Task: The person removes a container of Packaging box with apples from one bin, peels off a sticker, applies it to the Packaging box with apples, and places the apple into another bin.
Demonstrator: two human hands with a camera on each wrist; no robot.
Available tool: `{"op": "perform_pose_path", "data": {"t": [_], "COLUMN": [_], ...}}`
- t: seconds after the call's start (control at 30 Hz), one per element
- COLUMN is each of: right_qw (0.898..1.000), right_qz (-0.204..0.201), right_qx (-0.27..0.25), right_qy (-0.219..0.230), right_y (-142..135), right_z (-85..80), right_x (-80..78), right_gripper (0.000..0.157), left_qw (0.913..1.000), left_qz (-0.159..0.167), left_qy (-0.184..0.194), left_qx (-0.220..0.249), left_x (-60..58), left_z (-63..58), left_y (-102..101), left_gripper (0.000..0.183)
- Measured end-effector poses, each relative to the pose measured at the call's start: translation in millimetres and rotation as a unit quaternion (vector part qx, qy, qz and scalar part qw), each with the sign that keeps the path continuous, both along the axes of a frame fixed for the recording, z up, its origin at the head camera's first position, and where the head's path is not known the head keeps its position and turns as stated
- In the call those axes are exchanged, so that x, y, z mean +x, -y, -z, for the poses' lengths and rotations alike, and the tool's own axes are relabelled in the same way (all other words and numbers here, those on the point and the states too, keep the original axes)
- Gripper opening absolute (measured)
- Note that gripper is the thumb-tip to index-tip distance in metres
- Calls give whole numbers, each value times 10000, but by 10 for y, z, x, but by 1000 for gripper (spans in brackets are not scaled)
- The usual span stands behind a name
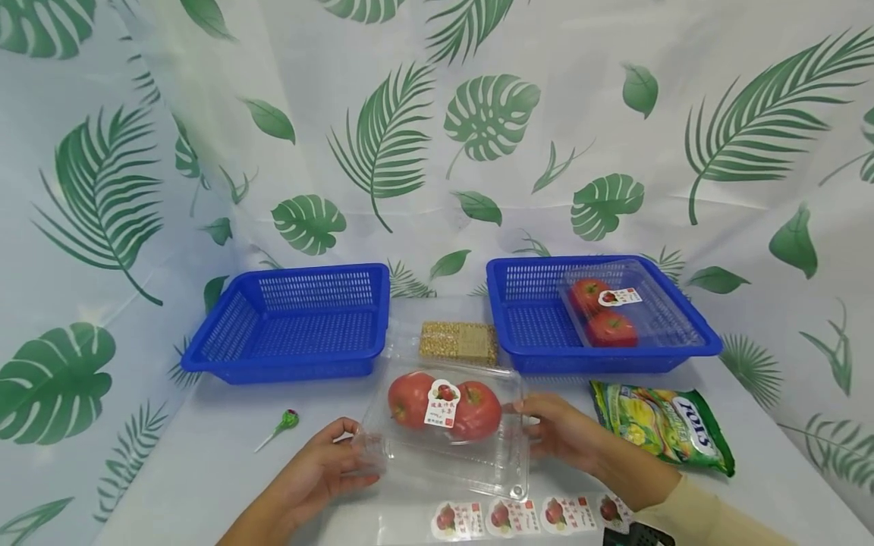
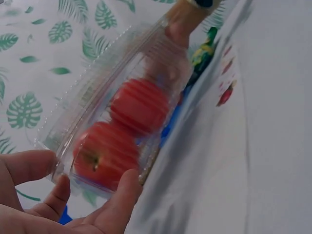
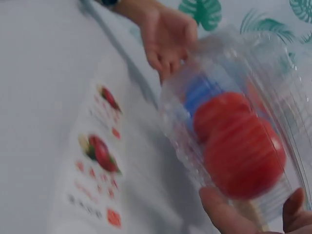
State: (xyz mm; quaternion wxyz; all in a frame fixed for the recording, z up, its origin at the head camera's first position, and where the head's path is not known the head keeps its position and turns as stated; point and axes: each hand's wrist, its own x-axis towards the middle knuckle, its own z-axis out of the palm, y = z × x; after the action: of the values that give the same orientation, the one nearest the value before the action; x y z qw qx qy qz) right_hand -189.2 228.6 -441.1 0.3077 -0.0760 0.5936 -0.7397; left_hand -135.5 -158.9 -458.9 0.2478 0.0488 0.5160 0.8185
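A clear plastic clamshell box (image 1: 478, 464) with two red apples (image 1: 478, 411) inside is held between both hands, above the white table. A white label (image 1: 442, 403) with an apple picture is stuck on its lid. My left hand (image 1: 326, 464) grips the box's left end, and in the left wrist view the thumb and fingers (image 2: 127, 195) lie on either side of that end. My right hand (image 1: 563, 432) holds the right end, thumb at the upper edge, the other fingers partly behind the plastic. The right wrist view shows the apples (image 3: 243, 156) blurred through the clear wall.
Behind stand two blue baskets, the left one (image 1: 287, 369) bare, the right one (image 1: 508, 334) with another apple box (image 1: 655, 318). A packet of grains (image 1: 457, 341) lies between them. Right is a green candy bag (image 1: 662, 428), left a lollipop (image 1: 290, 418). A label strip (image 1: 505, 519) lies in front.
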Motion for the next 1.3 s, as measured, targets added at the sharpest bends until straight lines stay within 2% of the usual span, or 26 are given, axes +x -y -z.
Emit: {"op": "perform_pose_path", "data": {"t": [0.17, 0.3, 0.4, 0.47, 0.57, 0.67, 0.73, 0.8, 0.93, 1.0, 1.07, 1.2, 1.3], "right_qw": [9987, 9971, 9963, 9958, 9950, 9935, 9922, 9904, 9862, 9840, 9824, 9837, 9852], "right_qz": [414, 638, 664, 651, 682, 787, 887, 1006, 1281, 1399, 1488, 1453, 1415], "right_qx": [-198, -314, -486, -600, -709, -809, -868, -947, -1043, -1095, -1123, -1021, -920], "right_qy": [230, 273, 235, 224, 190, 132, 70, 27, -78, -95, -146, -277, -310], "right_y": [123, 191, 229, 243, 249, 265, 292, 331, 392, 418, 432, 455, 471], "right_z": [-92, -182, -242, -282, -345, -407, -437, -451, -453, -441, -427, -385, -354], "right_x": [163, 266, 319, 345, 370, 382, 389, 396, 413, 417, 416, 421, 461], "right_gripper": [16, 15, 17, 19, 15, 10, 11, 12, 20, 25, 24, 9, 6], "left_qw": [9998, 9982, 9970, 9960, 9917, 9877, 9866, 9875, 9938, 9966, 9983, 9992, 9994], "left_qz": [43, 259, 262, 202, 34, 124, 225, 289, 163, 71, 45, -58, -189], "left_qy": [-189, -486, -474, -233, 291, 362, 167, -100, -330, -243, -161, 104, 169], "left_qx": [13, 232, 556, 843, 1253, 1514, 1607, 1544, 1054, 780, 565, 383, 252], "left_x": [-18, -16, -11, 0, 32, 68, 88, 103, 127, 138, 124, 62, -17], "left_z": [-116, -172, -183, -181, -184, -204, -229, -263, -355, -403, -459, -534, -564], "left_y": [75, 144, 176, 160, 71, -73, -174, -271, -458, -533, -591, -654, -679], "left_gripper": [8, 14, 31, 49, 86, 106, 105, 94, 66, 61, 63, 69, 68]}}
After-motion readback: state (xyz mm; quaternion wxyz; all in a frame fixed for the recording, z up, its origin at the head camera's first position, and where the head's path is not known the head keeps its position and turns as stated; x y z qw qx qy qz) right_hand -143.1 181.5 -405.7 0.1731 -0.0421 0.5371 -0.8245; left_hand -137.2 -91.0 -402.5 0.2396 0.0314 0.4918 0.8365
